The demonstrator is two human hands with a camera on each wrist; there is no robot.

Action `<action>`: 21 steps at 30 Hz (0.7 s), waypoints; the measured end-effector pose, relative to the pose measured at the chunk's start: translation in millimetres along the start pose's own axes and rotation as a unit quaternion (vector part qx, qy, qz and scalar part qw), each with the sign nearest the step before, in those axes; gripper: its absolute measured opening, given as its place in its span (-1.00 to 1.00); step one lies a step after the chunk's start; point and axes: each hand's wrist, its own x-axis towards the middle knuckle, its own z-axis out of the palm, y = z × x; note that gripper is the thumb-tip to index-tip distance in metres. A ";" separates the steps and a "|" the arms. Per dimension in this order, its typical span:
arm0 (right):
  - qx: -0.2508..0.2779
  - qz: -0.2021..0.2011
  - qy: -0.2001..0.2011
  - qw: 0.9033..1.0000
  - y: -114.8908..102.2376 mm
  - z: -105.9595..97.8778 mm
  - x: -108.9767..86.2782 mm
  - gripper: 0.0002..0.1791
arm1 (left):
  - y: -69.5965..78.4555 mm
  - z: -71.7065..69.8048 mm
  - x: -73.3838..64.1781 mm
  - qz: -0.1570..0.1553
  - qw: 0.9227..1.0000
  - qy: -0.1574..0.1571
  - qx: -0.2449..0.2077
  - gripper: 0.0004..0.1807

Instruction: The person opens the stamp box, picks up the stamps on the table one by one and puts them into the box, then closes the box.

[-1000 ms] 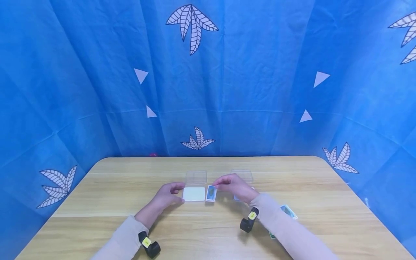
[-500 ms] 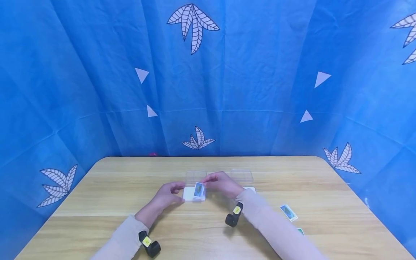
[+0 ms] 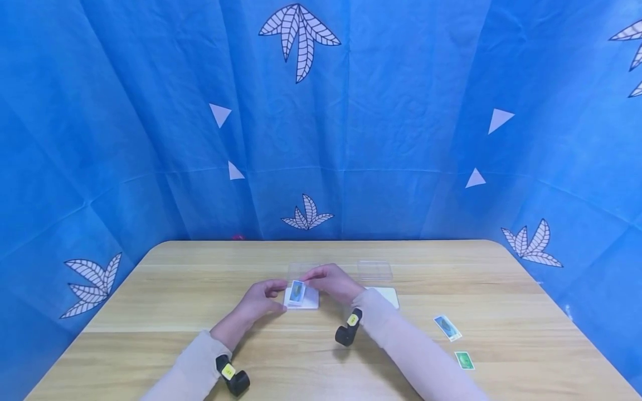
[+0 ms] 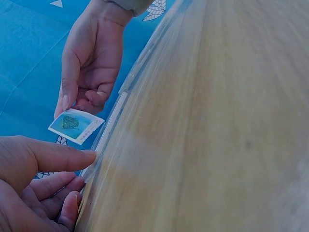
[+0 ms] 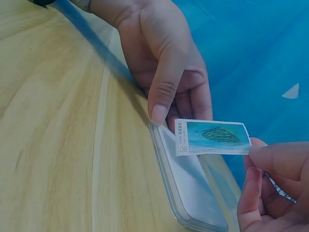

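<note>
A postage stamp (image 3: 297,291) with perforated edges and a blue-green picture is pinched at one edge by my right hand (image 3: 331,282), thumb against fingers. It is held over the left end of a shallow clear plastic box (image 3: 312,302) with a white inside, which lies on the table. My left hand (image 3: 261,299) holds that box at its left end. In the right wrist view the left thumb (image 5: 159,112) sits on a corner of the box (image 5: 190,186), and the other fingers are partly hidden behind the stamp.
A second white-lined box (image 3: 388,298) stands to the right, partly behind my right sleeve (image 3: 376,309). Clear lids (image 3: 375,270) lie behind the boxes. On the wooden table (image 3: 150,340) at right are a blue stamp (image 3: 448,327) and a green stamp (image 3: 464,360). A blue curtain (image 3: 391,139) hangs behind.
My right hand has carried the stamp left, from beside the box to over its left end. My left hand has stayed at the box. The two stamps at right have come into full view.
</note>
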 end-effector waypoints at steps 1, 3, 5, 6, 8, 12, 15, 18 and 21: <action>0.005 -0.002 0.001 1.000 0.8 0.6 1.1 -0.77 | -0.3 0.0 0.2 0.001 1.000 0.000 0.000 -0.33; 0.011 -0.003 0.003 1.000 2.5 1.9 3.2 -0.77 | -1.0 0.1 0.8 0.004 1.000 -0.001 -0.001 -0.33; 0.016 -0.004 0.008 1.000 4.7 3.5 5.4 -0.77 | -1.9 0.2 1.0 0.007 1.000 0.000 0.000 -0.34; 0.020 -0.005 0.009 1.000 6.3 4.4 6.7 -0.77 | -2.4 0.3 1.0 0.008 1.000 0.000 0.003 -0.34; 0.021 -0.002 0.014 1.000 8.6 6.0 8.9 -0.78 | -3.3 0.6 0.9 0.008 1.000 0.001 0.007 -0.34; 0.019 0.001 0.020 1.000 10.4 8.4 11.5 -0.78 | -4.5 1.2 0.5 0.008 1.000 0.003 0.013 -0.35; 0.009 0.002 0.023 1.000 8.1 9.3 11.5 -0.79 | -4.1 0.9 0.2 0.008 1.000 0.004 0.015 -0.35; 0.004 0.002 0.026 1.000 6.4 9.7 12.0 -0.79 | -3.2 0.4 0.1 0.008 1.000 0.005 0.018 -0.35; -0.005 0.000 0.030 1.000 6.7 9.9 12.6 -0.79 | -3.1 0.5 0.7 0.011 1.000 0.005 0.014 -0.35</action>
